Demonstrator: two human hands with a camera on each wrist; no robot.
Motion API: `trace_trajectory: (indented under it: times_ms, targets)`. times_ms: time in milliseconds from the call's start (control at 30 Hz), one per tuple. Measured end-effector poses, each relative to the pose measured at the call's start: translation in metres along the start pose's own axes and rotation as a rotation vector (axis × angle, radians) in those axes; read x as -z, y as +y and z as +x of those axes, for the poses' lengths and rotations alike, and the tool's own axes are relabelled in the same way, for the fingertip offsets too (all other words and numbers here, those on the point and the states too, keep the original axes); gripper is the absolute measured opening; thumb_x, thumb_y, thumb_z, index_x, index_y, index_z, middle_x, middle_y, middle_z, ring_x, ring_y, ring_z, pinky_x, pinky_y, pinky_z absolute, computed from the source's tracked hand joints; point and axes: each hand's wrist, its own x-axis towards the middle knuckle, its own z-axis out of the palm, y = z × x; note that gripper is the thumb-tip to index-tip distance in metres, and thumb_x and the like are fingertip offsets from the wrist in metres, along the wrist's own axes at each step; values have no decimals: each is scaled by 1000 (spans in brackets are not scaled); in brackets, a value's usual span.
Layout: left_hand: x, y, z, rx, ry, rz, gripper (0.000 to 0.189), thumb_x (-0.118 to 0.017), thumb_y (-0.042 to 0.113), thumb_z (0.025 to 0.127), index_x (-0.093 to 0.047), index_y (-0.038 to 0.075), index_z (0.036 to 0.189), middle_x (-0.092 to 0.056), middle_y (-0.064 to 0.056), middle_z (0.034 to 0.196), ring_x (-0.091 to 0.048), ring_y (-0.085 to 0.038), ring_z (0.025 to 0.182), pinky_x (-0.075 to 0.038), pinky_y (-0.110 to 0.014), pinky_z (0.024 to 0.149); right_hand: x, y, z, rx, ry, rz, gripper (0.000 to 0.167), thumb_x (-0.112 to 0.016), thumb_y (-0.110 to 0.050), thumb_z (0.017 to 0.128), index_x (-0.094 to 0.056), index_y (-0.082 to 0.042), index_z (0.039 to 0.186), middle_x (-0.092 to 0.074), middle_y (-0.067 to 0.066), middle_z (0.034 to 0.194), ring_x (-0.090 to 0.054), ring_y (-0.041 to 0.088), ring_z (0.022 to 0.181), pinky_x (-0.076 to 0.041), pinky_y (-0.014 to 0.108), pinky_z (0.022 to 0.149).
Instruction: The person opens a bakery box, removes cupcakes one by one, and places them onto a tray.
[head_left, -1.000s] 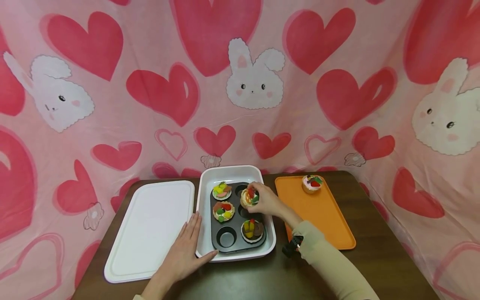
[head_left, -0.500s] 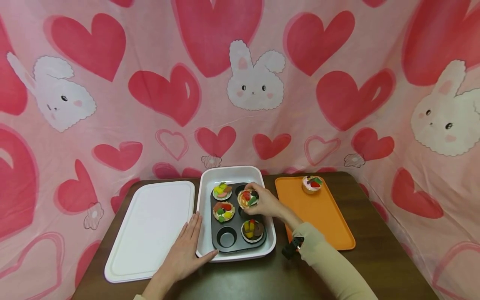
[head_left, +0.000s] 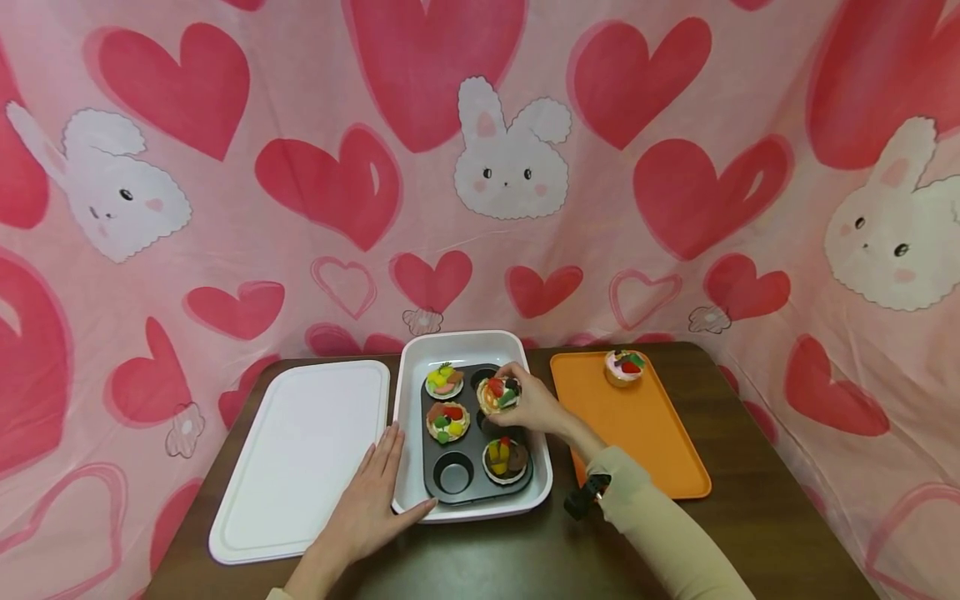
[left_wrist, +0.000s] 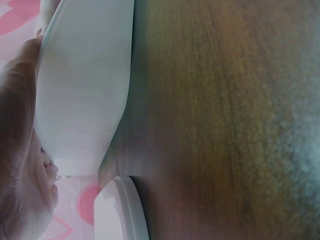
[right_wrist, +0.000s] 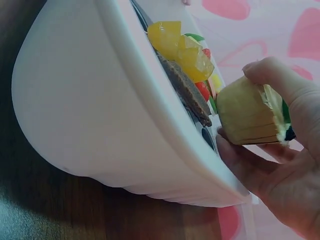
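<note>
My right hand (head_left: 531, 402) pinches a fruit-topped cupcake (head_left: 497, 395) between thumb and fingers. In the right wrist view, the pale side of this cupcake (right_wrist: 247, 112) is tilted above the rim. Below it lies a dark muffin pan (head_left: 476, 493) inside a white tub (head_left: 408, 467). Three cupcakes sit in the pan: a yellow-topped one (head_left: 445, 382), one with red and green fruit (head_left: 447, 423), and a brown-and-yellow one (head_left: 505, 461). The front left cup (head_left: 453, 473) is bare. My left hand (head_left: 371, 500) rests with straight fingers against the tub's front left corner.
On the left lies a white board (head_left: 300, 458) with rounded corners. An orange tray (head_left: 637, 433) stands on the right, bearing a pink-frosted cupcake (head_left: 624, 367) at its far end. A patterned pink cloth (head_left: 480, 242) hangs behind the dark wooden table (head_left: 480, 558).
The cupcake in my right hand has turned from leaning rightward to showing more of its topping, staying over the pan's right column. My left hand has kept its place.
</note>
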Motion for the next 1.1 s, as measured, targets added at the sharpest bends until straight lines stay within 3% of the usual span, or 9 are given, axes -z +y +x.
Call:
trace_trajectory:
  times_ms: [233,533,833,1100]
  targets:
    - [0,0,0,7,-3,-3,123,-70,80,88,-28,2,173,-20,-15,185,-30,-37,170,-28,-57,138,1,-1,-2,-32,9,188,74,-92,-6,85,-51,-3,147,-66,23,139,-65,27,117,-63,40,107]
    - [0,0,-1,6,2,-8,122,-70,80,89,-28,2,173,-21,-15,185,-30,-37,170,-29,-58,138,-3,-2,-3,-110,56,346,70,-87,-1,89,-46,1,146,-65,28,146,-67,28,126,-52,55,124]
    - [0,0,-1,-7,29,-13,121,-70,80,88,-31,2,172,-25,-16,184,-33,-37,168,-31,-60,137,-2,-2,-5,-151,35,448,66,-86,-1,90,-53,4,147,-66,23,145,-69,25,131,-55,45,122]
    - [0,0,-1,-11,24,-13,121,-70,80,89,-31,2,172,-25,-17,184,-33,-36,169,-32,-60,136,0,1,-6,-126,41,486,64,-85,2,91,-53,5,147,-68,16,138,-70,18,124,-58,33,117]
